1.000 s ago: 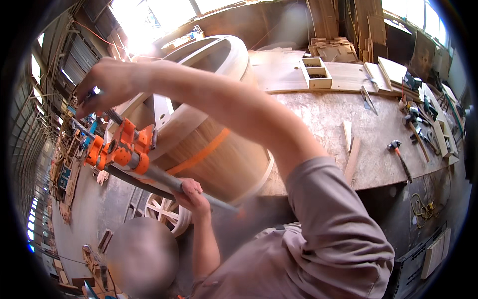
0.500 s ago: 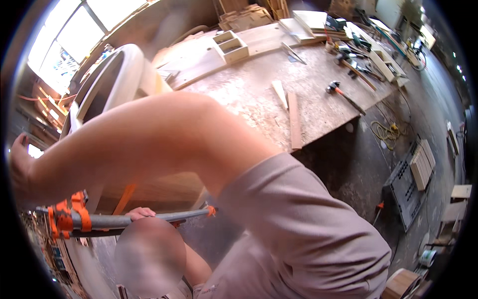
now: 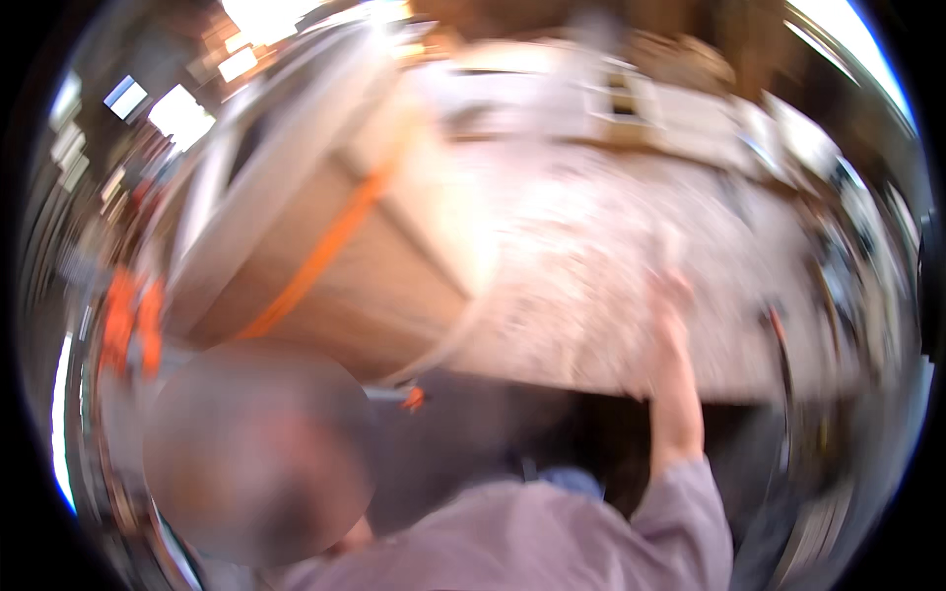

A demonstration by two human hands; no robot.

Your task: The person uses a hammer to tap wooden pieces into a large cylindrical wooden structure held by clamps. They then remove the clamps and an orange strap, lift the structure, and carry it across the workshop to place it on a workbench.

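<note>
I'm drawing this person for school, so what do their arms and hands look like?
The right forearm is bare below a greyish-mauve short sleeve. I see no glove on the right hand, but it's too blurry to tell about rings or little details. The left hand is hidden, so I can't tell you about that one.

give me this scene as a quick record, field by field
right hand: bare, stretched over the pale, scuffed workbench top; grip too blurred to tell
left hand: hidden, blurred out
main piece: large round light-wood drum with a flat orange strap across its side
far left: orange-and-grey metal pipe clamp
right side: dark, orange-marked hammer
picture quality: heavy motion blur
</note>
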